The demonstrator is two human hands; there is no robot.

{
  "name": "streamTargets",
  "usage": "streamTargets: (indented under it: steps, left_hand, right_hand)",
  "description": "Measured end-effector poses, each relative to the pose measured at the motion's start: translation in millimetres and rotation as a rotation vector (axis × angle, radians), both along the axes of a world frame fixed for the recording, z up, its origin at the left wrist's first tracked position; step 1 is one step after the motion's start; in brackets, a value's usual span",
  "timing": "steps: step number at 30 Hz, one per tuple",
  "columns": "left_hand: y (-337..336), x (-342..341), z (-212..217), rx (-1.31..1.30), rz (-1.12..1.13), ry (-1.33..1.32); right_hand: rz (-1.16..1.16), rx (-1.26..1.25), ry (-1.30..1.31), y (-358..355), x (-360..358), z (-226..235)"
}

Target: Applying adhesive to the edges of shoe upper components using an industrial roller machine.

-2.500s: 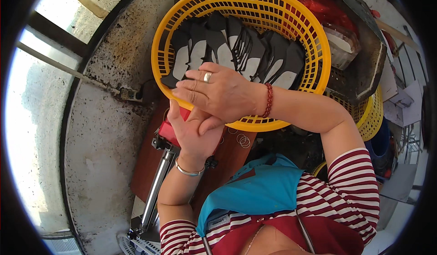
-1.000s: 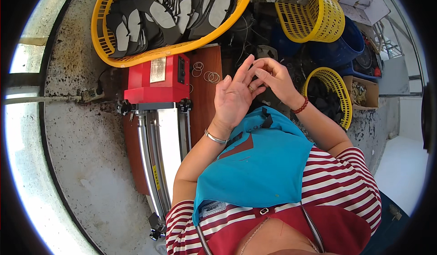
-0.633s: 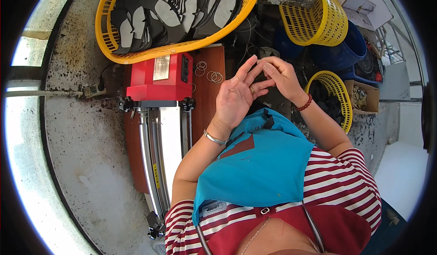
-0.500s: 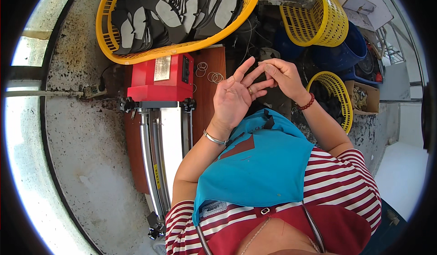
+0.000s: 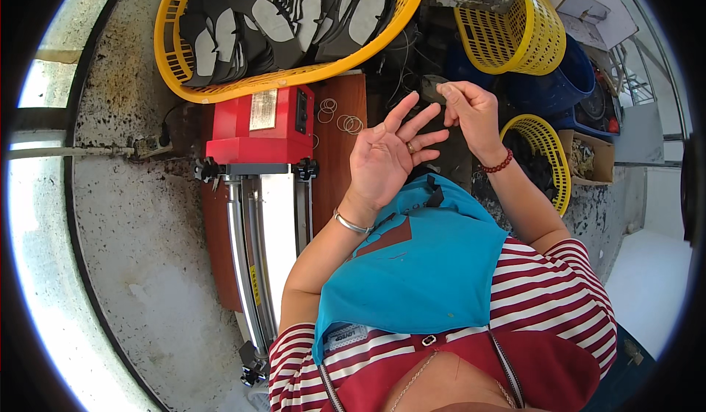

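My left hand (image 5: 384,160) is held palm up above the lap, fingers spread, with nothing in it. A ring sits on one finger and a silver bangle (image 5: 351,221) circles the wrist. To its right my right hand (image 5: 476,119) is raised with thumb and fingertips pinched together; whatever may be between them is too small to make out. A red bead bracelet (image 5: 497,163) is on that wrist. The two hands are apart. Several thin pale rings (image 5: 349,124) lie on the brown board (image 5: 346,92), left of my left hand.
A red machine (image 5: 254,129) with metal rails stands at the left. Behind it a yellow basket (image 5: 294,79) holds dark pieces with pale patches. Farther right are another yellow basket (image 5: 540,37), a blue tub (image 5: 544,92), a round yellow basket (image 5: 562,166) and a cardboard box (image 5: 603,158).
My right hand has drawn away from the left hand's fingers, up and to the right. My left hand has shifted slightly right, its fingers still spread.
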State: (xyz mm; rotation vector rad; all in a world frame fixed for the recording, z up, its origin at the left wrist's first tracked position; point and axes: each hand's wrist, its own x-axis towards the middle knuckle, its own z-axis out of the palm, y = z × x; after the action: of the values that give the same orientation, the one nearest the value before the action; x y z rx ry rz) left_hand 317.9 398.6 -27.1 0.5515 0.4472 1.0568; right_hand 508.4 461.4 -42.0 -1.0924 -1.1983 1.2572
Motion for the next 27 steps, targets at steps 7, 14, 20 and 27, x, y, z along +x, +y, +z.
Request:
streamTargets:
  steps: [7, 14, 20, 27]
  left_hand:
    - [4, -2, 0, -0.013, 0.014, -0.037]
    - [4, 0, 0, -0.039, 0.099, -0.041]
    - [1, 14, 6, 0.122, 0.176, 0.137]
    - [-7, 16, 11, 0.285, 0.084, 0.355]
  right_hand:
    - [-0.058, 0.120, -0.509, 24, 40, -31]
    - [0.075, 0.640, -0.825, -13, 21, -16]
    - [0.073, 0.690, -0.856, -28, -22, -10]
    - [0.185, 0.030, -0.476, 8, -4, -36]
